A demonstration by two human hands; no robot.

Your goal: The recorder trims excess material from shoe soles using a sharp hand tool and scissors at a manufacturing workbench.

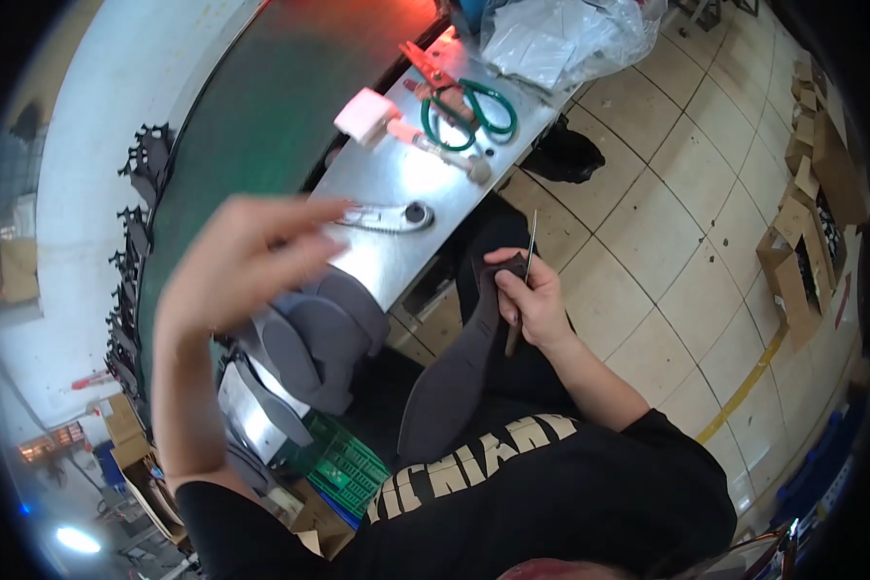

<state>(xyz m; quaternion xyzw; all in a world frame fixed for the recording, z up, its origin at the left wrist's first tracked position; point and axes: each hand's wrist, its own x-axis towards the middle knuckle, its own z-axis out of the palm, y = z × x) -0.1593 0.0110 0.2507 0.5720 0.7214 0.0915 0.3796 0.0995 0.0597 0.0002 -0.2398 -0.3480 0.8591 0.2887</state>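
Note:
My right hand grips the narrow end of a dark grey shoe sole, which hangs down toward my lap. A slim knife is held in the same hand, its blade pointing up and its handle showing below the fingers. Blurred by motion, my left hand is raised over the edge of the green belt, fingers stretched out and apart with nothing seen in them. Close to its fingertips, a silver box cutter lies on the metal bench. Several grey soles are piled below that hand.
Green-handled scissors and a pink block lie farther up the bench, by a clear plastic bag. Dark cut-out scraps line the green belt. A green crate stands under the pile; cardboard boxes stand at right.

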